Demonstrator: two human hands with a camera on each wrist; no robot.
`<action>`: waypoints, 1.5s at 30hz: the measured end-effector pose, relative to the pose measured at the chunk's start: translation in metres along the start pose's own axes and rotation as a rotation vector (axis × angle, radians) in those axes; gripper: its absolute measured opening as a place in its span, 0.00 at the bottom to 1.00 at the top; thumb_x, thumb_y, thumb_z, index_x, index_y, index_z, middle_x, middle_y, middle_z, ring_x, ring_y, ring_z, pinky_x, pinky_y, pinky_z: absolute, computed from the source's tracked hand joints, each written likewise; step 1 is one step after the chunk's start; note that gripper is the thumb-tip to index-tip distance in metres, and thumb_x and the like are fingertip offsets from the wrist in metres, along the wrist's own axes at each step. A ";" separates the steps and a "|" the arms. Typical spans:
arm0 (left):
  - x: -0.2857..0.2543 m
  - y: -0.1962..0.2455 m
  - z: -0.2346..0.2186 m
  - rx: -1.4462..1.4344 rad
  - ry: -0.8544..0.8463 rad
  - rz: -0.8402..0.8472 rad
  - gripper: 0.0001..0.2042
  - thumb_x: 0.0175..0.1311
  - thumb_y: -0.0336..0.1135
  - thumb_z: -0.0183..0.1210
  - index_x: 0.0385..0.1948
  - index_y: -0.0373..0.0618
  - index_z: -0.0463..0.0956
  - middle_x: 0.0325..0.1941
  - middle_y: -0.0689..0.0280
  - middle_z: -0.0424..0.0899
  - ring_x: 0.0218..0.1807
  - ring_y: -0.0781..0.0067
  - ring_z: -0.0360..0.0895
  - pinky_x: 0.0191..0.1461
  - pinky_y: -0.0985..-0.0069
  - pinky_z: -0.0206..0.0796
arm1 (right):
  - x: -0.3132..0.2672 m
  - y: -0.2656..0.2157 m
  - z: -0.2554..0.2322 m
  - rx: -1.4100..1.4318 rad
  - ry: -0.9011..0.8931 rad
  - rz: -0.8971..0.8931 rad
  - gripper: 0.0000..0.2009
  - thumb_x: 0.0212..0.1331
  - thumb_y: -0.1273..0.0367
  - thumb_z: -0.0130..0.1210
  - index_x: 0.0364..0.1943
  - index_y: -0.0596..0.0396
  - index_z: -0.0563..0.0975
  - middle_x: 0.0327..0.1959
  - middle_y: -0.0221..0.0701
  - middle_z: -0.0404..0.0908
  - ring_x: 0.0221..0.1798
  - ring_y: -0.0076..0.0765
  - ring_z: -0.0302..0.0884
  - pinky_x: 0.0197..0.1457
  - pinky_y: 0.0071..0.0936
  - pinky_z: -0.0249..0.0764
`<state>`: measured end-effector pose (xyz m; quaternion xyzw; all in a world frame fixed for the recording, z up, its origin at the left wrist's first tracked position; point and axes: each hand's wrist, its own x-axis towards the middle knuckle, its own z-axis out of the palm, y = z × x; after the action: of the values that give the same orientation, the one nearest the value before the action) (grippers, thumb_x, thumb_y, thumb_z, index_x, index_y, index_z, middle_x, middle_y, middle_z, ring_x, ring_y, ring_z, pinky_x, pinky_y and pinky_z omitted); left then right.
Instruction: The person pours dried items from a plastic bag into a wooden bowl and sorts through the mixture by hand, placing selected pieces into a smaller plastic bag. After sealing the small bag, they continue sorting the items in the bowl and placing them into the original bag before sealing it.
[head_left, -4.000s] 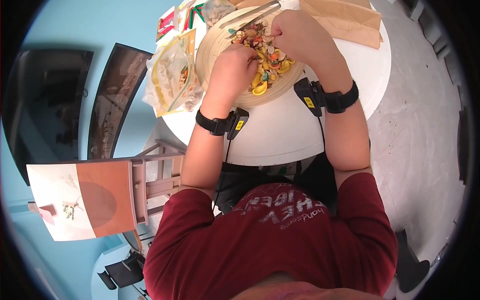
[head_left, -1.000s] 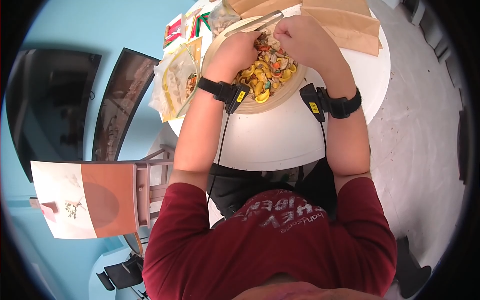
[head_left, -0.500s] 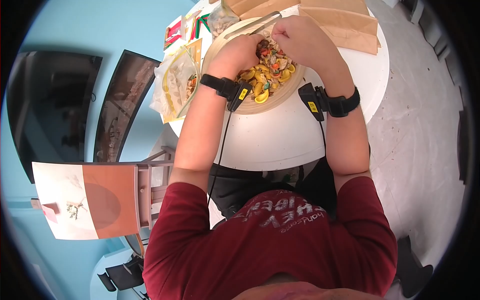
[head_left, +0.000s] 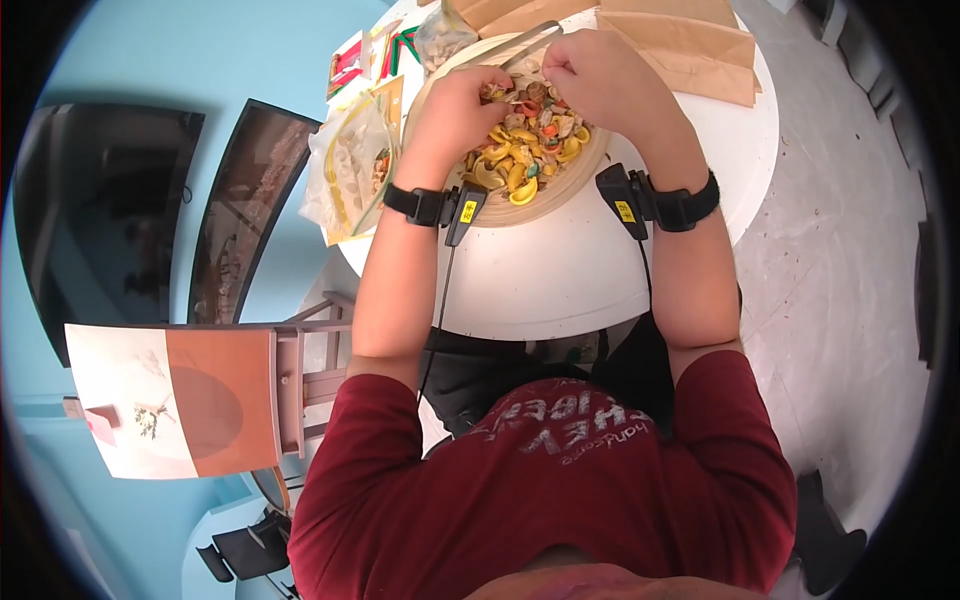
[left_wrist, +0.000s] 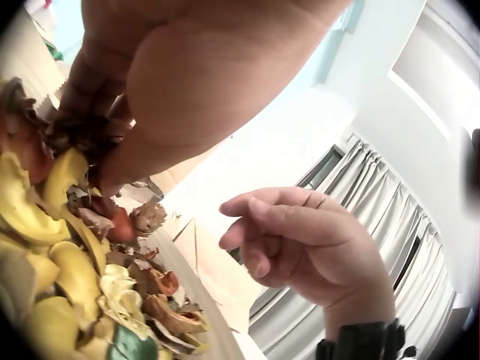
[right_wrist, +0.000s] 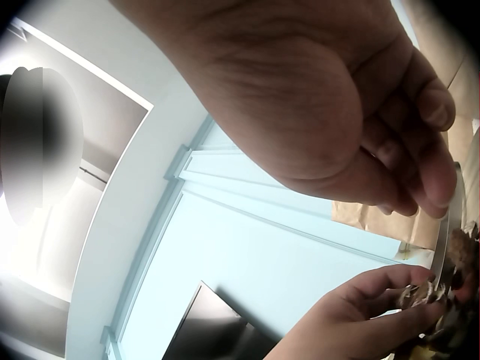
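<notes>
A heap of potpourri (head_left: pixel 520 160), with yellow curled pieces, brown bits and some orange and green ones, lies on a round pale tray (head_left: pixel 555 200). My left hand (head_left: pixel 462 112) is at the heap's left far side. Its thumb and fingers pinch a clump of brown dried petals (right_wrist: pixel 420 295), seen best in the right wrist view. Over the tray's right side hovers my right hand (head_left: pixel 608 88), its fingers loosely curled and holding nothing. Metal tongs (head_left: pixel 530 42) lie across the tray's far edge, behind both hands.
An unsealed zip bag (head_left: pixel 350 165) with more dried pieces stands left of the tray. Another clear bag (head_left: pixel 443 38) sits behind it, near red and green sticks (head_left: pixel 404 45). Brown paper bags (head_left: pixel 685 55) lie at the back right of the white table (head_left: pixel 545 290).
My left hand has drawn back a little toward the left from the heap's far part, petals now between its fingers. The right hand stays nearly still over the last second.
</notes>
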<state>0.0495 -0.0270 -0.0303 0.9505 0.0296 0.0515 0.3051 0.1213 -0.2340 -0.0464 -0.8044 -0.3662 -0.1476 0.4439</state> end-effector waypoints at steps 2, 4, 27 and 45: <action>-0.011 0.010 -0.007 -0.064 0.006 -0.071 0.13 0.61 0.26 0.68 0.47 0.43 0.84 0.32 0.64 0.85 0.29 0.77 0.82 0.32 0.76 0.74 | 0.000 -0.002 -0.001 -0.016 -0.024 0.011 0.12 0.63 0.66 0.57 0.31 0.65 0.79 0.25 0.48 0.77 0.28 0.52 0.74 0.35 0.43 0.72; -0.014 0.010 -0.010 -0.150 0.024 -0.086 0.12 0.63 0.25 0.67 0.48 0.41 0.84 0.34 0.68 0.86 0.32 0.83 0.81 0.33 0.82 0.72 | 0.000 -0.002 0.000 -0.021 -0.034 0.014 0.12 0.63 0.66 0.57 0.31 0.64 0.79 0.25 0.47 0.78 0.28 0.52 0.75 0.35 0.42 0.73; -0.034 0.014 -0.006 -1.019 0.139 -0.236 0.07 0.72 0.27 0.62 0.47 0.36 0.81 0.42 0.63 0.87 0.42 0.74 0.85 0.48 0.75 0.82 | -0.007 -0.026 0.030 0.114 -0.224 -0.073 0.11 0.57 0.73 0.61 0.42 0.63 0.79 0.35 0.49 0.84 0.39 0.58 0.83 0.44 0.44 0.78; -0.042 0.017 -0.021 -1.323 0.102 -0.324 0.09 0.76 0.29 0.54 0.48 0.33 0.78 0.44 0.55 0.85 0.44 0.61 0.85 0.50 0.66 0.80 | -0.005 -0.024 0.044 0.160 -0.174 -0.086 0.12 0.62 0.73 0.55 0.48 0.62 0.80 0.37 0.51 0.84 0.40 0.60 0.82 0.44 0.45 0.77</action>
<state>0.0062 -0.0325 -0.0064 0.5441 0.1483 0.0569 0.8239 0.0968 -0.1922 -0.0599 -0.7598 -0.4482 -0.0665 0.4663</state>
